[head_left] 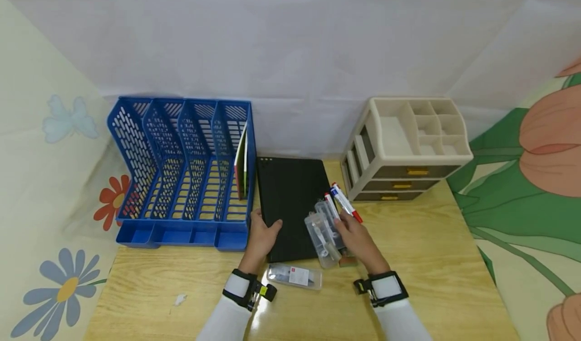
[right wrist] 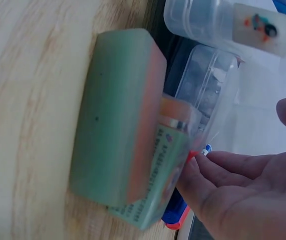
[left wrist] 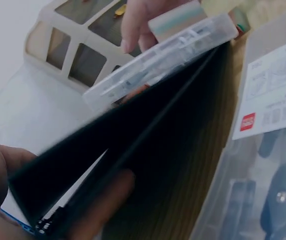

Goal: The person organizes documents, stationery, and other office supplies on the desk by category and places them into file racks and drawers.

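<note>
My left hand grips the left edge of a black folder, thumb on top and fingers underneath. In the left wrist view the folder's covers gape at that edge. Clear plastic boxes of small items lie on the folder's right part. My right hand is beside them with fingers extended, fingertips right at the boxes and a white marker. Another marker with a red end lies just beyond. A green-and-orange block and a green-labelled packet are beside the right fingers.
A clear case with a white label lies in front of the folder. To the left stands a blue file rack with thin books in its right slot. A cream drawer organizer stands at the back right, near the wall.
</note>
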Demonstrator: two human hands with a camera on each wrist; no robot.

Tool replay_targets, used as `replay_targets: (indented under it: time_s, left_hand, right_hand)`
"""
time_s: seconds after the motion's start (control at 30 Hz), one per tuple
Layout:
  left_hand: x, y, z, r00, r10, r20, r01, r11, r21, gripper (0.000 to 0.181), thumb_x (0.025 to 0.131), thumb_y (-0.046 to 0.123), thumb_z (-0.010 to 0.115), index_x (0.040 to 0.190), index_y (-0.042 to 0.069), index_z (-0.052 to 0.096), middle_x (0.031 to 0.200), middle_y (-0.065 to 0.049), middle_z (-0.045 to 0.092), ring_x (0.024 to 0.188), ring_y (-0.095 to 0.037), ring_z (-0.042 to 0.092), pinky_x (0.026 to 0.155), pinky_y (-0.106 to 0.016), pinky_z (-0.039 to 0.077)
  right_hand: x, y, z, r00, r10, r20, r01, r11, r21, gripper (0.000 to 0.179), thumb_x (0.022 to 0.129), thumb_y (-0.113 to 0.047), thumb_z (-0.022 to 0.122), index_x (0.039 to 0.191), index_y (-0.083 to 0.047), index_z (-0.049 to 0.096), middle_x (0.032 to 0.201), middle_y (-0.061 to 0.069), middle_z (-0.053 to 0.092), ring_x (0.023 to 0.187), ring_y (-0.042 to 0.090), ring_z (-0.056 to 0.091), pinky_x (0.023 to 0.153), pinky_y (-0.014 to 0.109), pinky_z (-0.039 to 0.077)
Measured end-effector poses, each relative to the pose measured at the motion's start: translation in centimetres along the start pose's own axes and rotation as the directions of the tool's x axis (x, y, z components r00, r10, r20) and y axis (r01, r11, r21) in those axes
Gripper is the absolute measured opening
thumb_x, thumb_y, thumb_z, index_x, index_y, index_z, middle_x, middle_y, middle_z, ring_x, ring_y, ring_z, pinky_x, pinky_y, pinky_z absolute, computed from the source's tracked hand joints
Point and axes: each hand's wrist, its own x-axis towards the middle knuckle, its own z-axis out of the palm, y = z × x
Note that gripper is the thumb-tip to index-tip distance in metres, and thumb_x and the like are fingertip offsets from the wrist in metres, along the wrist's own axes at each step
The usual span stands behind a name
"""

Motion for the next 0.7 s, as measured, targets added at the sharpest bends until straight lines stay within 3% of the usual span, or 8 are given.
replay_targets:
  time_s: [0.17, 0.37, 0.6, 0.7]
  left_hand:
    - [-0.1, 0.2, 0.1, 0.999, 0.038, -0.021, -0.038, 0.999, -0.005, 0.062, 0.085, 0.001, 0.067, 0.132, -0.007, 0.028, 0.121, -0.032, 0.053, 0.106, -0.041, 0.058, 0.092, -0.056, 0.048]
    - [-0.4, 1.0, -0.2, 0.996, 0.080, -0.028, -0.080, 0.997, -0.002, 0.055, 0.087, 0.000, 0.066, 0.129, -0.003, 0.030, 0.119, -0.030, 0.059, 0.103, -0.039, 0.060, 0.090, -0.055, 0.049]
    - [-0.8, 2.6, -0.9, 0.985, 0.171, -0.022, -0.169, 0.983, 0.073, 0.056, 0.088, 0.001, 0.064, 0.131, -0.002, 0.029, 0.124, -0.029, 0.058, 0.110, -0.039, 0.058, 0.096, -0.058, 0.045]
    - [-1.1, 3.5, -1.3, 0.976, 0.216, -0.002, -0.215, 0.972, 0.098, 0.056, 0.088, 0.001, 0.064, 0.132, -0.001, 0.029, 0.127, -0.028, 0.058, 0.111, -0.038, 0.058, 0.096, -0.058, 0.044]
  right_hand:
    - [-0.1, -0.1, -0.2, 1.000, 0.021, 0.014, -0.021, 1.000, 0.007, 0.048, 0.103, -0.029, 0.044, 0.142, 0.000, 0.044, 0.125, 0.029, 0.061, 0.108, 0.039, 0.059, 0.094, 0.058, 0.047]
    - [-0.4, 0.2, -0.2, 0.999, 0.040, -0.005, -0.039, 0.999, 0.028, 0.054, 0.103, -0.031, 0.043, 0.146, 0.001, 0.038, 0.138, 0.031, 0.052, 0.122, 0.042, 0.051, 0.102, 0.060, 0.041]
    - [-0.7, 0.4, -0.3, 0.999, -0.014, -0.040, 0.016, 0.998, 0.054, 0.050, 0.103, -0.028, 0.046, 0.144, 0.000, 0.040, 0.139, 0.030, 0.050, 0.120, 0.043, 0.052, 0.100, 0.061, 0.044]
    - [-0.9, 0.2, -0.5, 0.999, -0.023, -0.045, 0.026, 0.998, 0.055, 0.051, 0.103, -0.030, 0.045, 0.145, -0.001, 0.040, 0.130, 0.031, 0.057, 0.110, 0.042, 0.058, 0.091, 0.059, 0.049]
